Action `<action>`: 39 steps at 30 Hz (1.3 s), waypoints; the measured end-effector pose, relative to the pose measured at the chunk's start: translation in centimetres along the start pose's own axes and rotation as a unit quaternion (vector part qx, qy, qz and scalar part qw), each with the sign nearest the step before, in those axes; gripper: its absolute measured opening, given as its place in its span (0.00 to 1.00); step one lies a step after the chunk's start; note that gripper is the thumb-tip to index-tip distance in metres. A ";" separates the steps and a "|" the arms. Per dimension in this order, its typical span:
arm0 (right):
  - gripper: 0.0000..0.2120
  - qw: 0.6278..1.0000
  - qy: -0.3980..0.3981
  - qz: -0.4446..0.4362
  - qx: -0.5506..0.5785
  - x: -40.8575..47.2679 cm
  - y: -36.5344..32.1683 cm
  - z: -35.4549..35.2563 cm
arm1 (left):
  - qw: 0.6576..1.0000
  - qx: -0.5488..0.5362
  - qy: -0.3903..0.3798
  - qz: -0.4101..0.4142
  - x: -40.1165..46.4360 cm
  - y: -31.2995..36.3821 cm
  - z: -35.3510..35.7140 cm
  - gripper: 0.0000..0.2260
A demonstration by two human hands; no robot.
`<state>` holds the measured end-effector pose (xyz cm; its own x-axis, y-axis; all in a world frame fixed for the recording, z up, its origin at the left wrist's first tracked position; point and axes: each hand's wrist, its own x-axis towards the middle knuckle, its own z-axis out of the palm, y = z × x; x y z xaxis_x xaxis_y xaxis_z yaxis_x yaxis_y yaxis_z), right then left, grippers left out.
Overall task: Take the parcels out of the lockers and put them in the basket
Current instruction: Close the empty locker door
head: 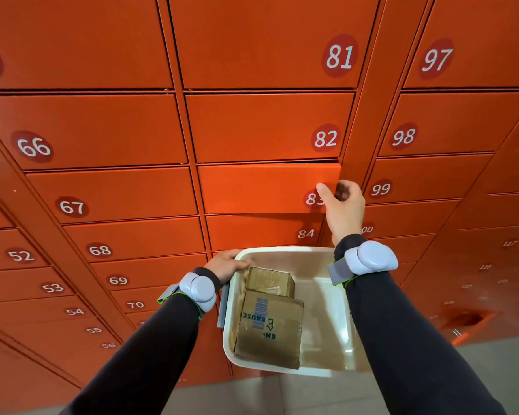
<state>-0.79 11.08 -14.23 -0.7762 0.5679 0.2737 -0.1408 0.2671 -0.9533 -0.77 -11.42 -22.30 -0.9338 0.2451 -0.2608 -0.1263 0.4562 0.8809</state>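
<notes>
A white plastic basket point(321, 298) hangs in front of me, and my left hand point(226, 265) grips its far left corner. Two brown cardboard parcels lie in it: a small one point(270, 281) at the far end and a larger taped one point(268, 327) with a barcode label nearer me. My right hand point(343, 205) pinches the right edge of the orange door of locker 83 point(261, 188). That door stands slightly ajar, its right edge off the frame. The inside of the locker is hidden.
A wall of orange numbered lockers fills the view, with doors 81 point(267, 43), 82 point(267, 127) and 84 point(261, 233) closed around locker 83. Columns 66–70 lie to the left, 97–99 to the right. Grey tiled floor point(312, 396) shows below.
</notes>
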 end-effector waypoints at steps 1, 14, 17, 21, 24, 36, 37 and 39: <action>0.18 1.000 0.004 0.003 -0.003 0.0 0.1 0.1 | 1.000 -0.007 -0.004 0.000 0.0 -0.1 0.0 0.05; 0.05 0.998 0.033 0.048 -0.023 -1.5 3.8 -0.7 | 0.998 0.016 -0.031 -0.044 0.3 -3.1 1.9 0.09; 0.03 0.999 0.002 0.051 -0.014 -1.5 4.5 -0.8 | 0.997 0.018 -0.028 -0.064 0.3 -3.6 2.7 0.11; 0.05 0.998 -0.047 0.029 0.013 -0.8 4.4 -0.5 | 0.996 0.023 -0.020 -0.081 0.4 -3.9 3.4 0.11; 0.05 0.996 -0.074 0.027 0.032 -0.2 4.7 -0.6 | 0.996 0.009 -0.009 -0.090 0.4 -3.5 4.1 0.07; 0.06 0.973 -0.230 0.032 -0.008 -0.2 9.6 -4.8 | 0.981 -0.047 0.108 -0.152 -3.5 -3.6 9.9 0.04; 0.07 0.969 -0.245 0.034 -0.019 -0.7 10.7 -5.2 | 0.978 -0.056 0.114 -0.164 -4.2 -4.0 10.9 0.06; 0.08 0.963 -0.263 0.047 -0.038 -1.7 12.5 -5.7 | 0.971 -0.078 0.127 -0.187 -5.5 -4.9 12.5 0.09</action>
<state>2.32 17.93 -25.91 -0.9900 0.1247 0.0656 -0.0253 0.3005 -0.9534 9.14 -4.33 -30.10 -0.8624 -0.1406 -0.4864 -0.5039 0.3321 0.7974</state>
